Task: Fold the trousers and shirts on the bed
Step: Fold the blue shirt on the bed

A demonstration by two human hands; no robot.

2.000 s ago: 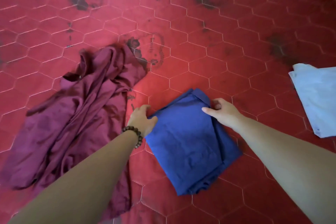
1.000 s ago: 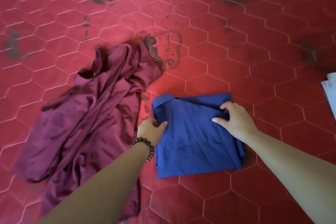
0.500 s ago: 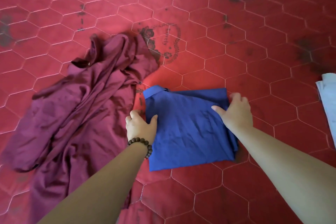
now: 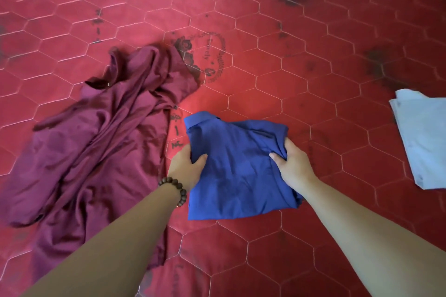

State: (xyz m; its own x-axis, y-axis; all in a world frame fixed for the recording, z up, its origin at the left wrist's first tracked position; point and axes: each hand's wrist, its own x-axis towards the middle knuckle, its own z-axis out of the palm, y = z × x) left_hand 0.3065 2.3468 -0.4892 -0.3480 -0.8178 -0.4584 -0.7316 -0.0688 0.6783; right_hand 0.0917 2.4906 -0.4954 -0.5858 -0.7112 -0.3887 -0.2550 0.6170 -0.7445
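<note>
On red quilted bed (image 4: 265,31): folded blue shirt (image 4: 239,171) gripped both sides.
L hand (image 4: 187,166) & R hand (image 4: 290,164) fingers curled, pinching cloth; maroon garment (image 4: 96,152) crumpled at 9 o'clock, pale-blue folded item (image 4: 424,137) at 3.

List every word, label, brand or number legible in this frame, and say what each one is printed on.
"Lovely": dark print inside the round floral emblem on the red quilted bed cover.
Other lettering around the emblem's ring: too small to read.
Dark marks on the cover left of the blue shirt: illegible.
Blue shirt, maroon garment, light blue garment: no text visible.
</note>
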